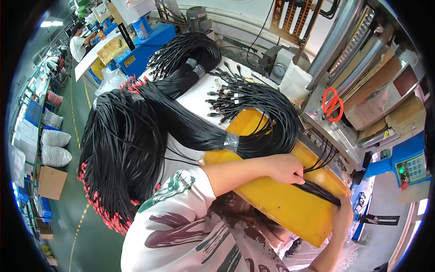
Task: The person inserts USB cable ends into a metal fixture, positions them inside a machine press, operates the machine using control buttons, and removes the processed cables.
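Observation:
My left hand (288,169) is closed around a thin bunch of black cables (321,192) above a yellow board (285,204). The bunch runs right to my right hand (343,212), at the board's right edge. The fingers of that hand close on the cables' far end; their tips are partly hidden. Behind my left forearm lies a thick bundle of black cables (195,131), bound with clear tape (231,142) and curling back at the right. Its connector ends (222,97) fan out over the table. A few loose cables (324,156) run from the machine's edge toward my left hand.
A big heap of black cables with red tips (122,136) hangs over the table's left side. Another taped bundle (190,59) lies at the back. A metal machine with an orange-red coiled tie (333,105) and a blue control box (409,163) stand at right. A person (79,43) sits far left.

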The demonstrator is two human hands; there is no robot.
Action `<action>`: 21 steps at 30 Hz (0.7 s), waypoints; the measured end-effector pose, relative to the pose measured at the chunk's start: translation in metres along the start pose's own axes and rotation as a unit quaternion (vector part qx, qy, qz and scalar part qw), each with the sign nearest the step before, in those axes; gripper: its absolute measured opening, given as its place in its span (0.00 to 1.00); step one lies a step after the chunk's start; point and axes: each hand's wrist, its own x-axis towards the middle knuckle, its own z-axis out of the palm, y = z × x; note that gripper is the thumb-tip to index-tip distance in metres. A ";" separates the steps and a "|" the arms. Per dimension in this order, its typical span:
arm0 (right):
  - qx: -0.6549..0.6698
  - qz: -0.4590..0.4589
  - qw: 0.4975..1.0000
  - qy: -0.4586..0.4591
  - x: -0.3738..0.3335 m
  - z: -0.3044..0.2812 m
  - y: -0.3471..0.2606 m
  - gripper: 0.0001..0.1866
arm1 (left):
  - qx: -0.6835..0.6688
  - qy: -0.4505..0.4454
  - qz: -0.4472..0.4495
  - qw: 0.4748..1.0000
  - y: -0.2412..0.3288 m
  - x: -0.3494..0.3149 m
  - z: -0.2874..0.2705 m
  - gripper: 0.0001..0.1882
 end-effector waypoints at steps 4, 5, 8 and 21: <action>0.053 0.093 0.994 0.039 -0.014 -0.026 -0.023 0.28 | 0.024 0.119 -0.071 0.990 -0.001 0.007 0.009 0.16; 0.072 0.071 0.994 0.028 -0.017 -0.018 -0.024 0.28 | 0.015 0.130 -0.105 0.986 -0.001 0.008 0.007 0.16; 0.140 -0.108 0.983 0.058 -0.012 -0.021 -0.069 0.26 | 0.036 0.186 -0.102 0.977 -0.011 -0.001 0.009 0.15; 0.642 0.119 0.752 0.086 -0.032 0.062 -0.055 0.17 | 0.084 0.131 -0.041 0.987 0.077 -0.005 0.016 0.09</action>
